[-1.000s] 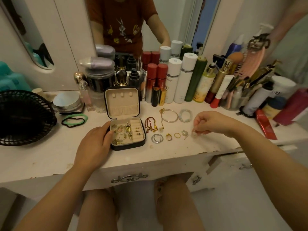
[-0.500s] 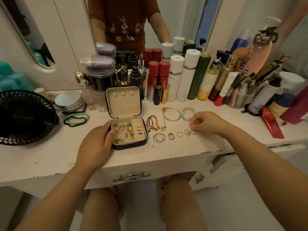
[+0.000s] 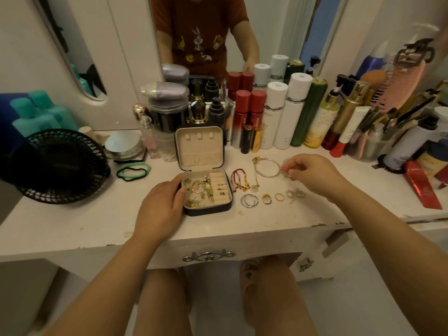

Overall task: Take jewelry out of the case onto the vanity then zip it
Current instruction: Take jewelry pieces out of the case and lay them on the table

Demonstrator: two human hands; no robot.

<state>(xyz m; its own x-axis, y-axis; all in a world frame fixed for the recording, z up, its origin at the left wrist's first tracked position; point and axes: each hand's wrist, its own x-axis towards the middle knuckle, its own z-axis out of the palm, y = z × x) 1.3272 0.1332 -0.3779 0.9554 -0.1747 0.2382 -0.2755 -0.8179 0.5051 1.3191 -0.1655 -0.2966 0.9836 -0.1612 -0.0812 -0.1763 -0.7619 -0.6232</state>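
The black jewelry case [image 3: 206, 210] stands open on the white vanity [image 3: 72, 229], lid upright. Its beige tray holds a tangle of gold pieces and several small earrings. My left hand [image 3: 161, 204] grips the case's left side. Laid out to the right of the case are a red cord bracelet [image 3: 238, 180], a silver bangle [image 3: 266, 167], silver hoops [image 3: 249, 200], two gold rings [image 3: 266, 198] and a sparkly piece [image 3: 294, 194]. My right hand [image 3: 308, 172] hovers low over a pale bead bracelet [image 3: 286, 175], with thumb and forefinger pinched on it. The hand hides most of that bracelet.
Bottles and tubes [image 3: 278, 115] crowd the back along the mirror. A cup of brushes [image 3: 373, 144] and a red tube [image 3: 423, 187] sit at the right. A black fan [image 3: 58, 166], hair ties [image 3: 132, 171] and a round jar [image 3: 124, 147] lie left of the case.
My right hand left the sparkly piece on the vanity and moved left and back to the bead bracelet. The left hand stays on the case.
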